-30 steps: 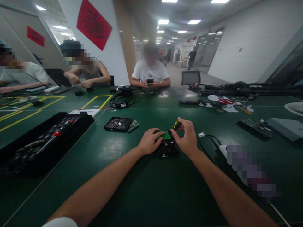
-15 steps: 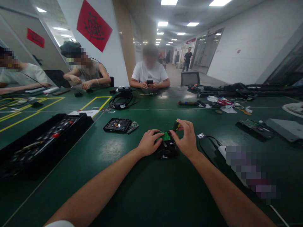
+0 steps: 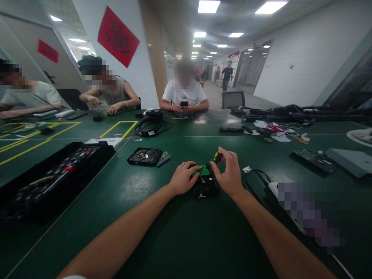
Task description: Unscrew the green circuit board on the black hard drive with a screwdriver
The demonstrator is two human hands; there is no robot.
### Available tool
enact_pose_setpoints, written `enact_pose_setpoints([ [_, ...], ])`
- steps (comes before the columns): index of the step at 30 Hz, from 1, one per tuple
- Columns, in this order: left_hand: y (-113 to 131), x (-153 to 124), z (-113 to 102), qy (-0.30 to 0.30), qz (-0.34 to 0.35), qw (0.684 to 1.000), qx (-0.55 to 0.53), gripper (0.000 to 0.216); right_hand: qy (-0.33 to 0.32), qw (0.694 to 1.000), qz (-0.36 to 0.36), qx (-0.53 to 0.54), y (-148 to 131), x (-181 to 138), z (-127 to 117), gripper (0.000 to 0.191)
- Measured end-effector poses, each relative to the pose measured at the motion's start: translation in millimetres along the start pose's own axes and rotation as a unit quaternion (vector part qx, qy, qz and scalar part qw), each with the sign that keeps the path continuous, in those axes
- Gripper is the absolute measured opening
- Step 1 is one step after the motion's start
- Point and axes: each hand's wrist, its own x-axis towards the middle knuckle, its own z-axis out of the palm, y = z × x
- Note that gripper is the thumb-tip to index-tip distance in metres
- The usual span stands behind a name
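A black hard drive (image 3: pixel 205 189) lies on the green table in front of me, its green circuit board (image 3: pixel 204 169) facing up at the far end. My left hand (image 3: pixel 185 178) grips the drive's left side, fingers reaching over onto the board. In my right hand (image 3: pixel 228 172) is a screwdriver with a yellow and black handle (image 3: pixel 217 155), pinched near its top and standing roughly upright over the drive's far right corner. The thumb of that hand rests close to the drive's right edge. The screwdriver's tip is too small to make out.
On the left stands a long black bin (image 3: pixel 58 174) of parts. An opened hard drive (image 3: pixel 144 156) and a loose circuit board (image 3: pixel 164 158) lie left of my hands. A power strip (image 3: pixel 286 205) with a cable is at right, beyond it another drive (image 3: pixel 312 161). Several people sit across the table.
The screwdriver handle shows more of its yellow side and has turned in my right hand. My left hand stays on the drive. The view has tipped slightly upward.
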Motion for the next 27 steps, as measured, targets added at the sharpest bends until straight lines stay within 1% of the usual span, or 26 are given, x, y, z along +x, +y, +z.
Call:
enact_pose_setpoints([
  [5,-0.9,-0.4,0.5,-0.002,0.004,1.000,-0.003,0.040,-0.016,0.999,-0.004,0.034,1.4,-0.8,0.8,0.066],
  [10,-1.0,-0.6,0.7,0.000,0.002,1.000,-0.004,0.040,-0.021,1.000,-0.007,0.011,1.2,-1.2,-0.2,0.060],
  [16,-0.9,-0.7,0.0,0.000,0.005,1.000,-0.006,0.040,-0.025,0.999,0.000,0.021,0.7,-1.6,0.3,0.070],
  [18,-0.4,-0.6,-0.6,0.000,0.004,1.000,-0.006,0.040,-0.024,0.999,-0.001,0.027,0.8,-1.6,-0.1,0.068],
  [23,1.6,-0.2,-2.6,0.001,0.002,1.000,-0.007,0.040,-0.015,1.000,-0.015,0.012,0.0,-1.3,-2.3,0.058],
  [27,2.7,-0.1,-3.2,-0.007,0.001,1.000,-0.002,0.040,-0.031,0.999,-0.010,0.027,-1.5,-2.2,-1.3,0.061],
])
